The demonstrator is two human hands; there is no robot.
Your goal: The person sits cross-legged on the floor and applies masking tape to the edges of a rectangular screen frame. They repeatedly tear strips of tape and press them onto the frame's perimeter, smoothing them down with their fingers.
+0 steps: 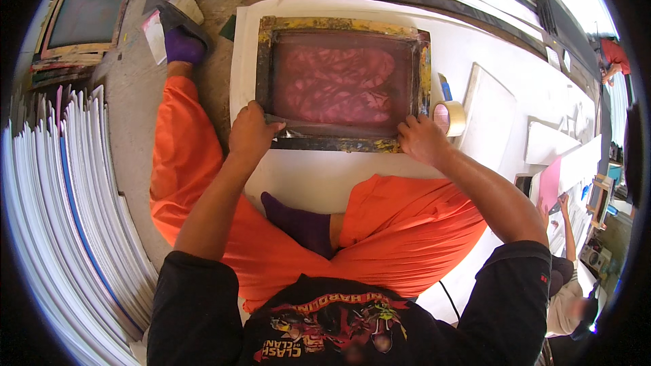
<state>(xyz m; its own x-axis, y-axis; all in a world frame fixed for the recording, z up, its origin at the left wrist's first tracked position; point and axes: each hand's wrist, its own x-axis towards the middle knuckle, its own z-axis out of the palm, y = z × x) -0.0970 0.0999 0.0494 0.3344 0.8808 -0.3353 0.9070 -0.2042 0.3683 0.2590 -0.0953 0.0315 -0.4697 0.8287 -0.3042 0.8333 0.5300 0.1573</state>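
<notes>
Frame [342, 85] flat on white board [319, 176], long axis left-right, left hand [252, 134] and right hand [422, 139] closed on near corners.

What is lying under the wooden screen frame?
The frame lies on a white board, visible around it. A pink pattern shows in the mesh; what lies directly beneath is covered.

The left hand [251, 134] covers the printing frame's [342, 81] near-left corner. At right, a blue object [445, 88] behind the tape roll [449, 118] is perhaps a bottle. Another seated person [566, 285] is cut off at lower right.
</notes>
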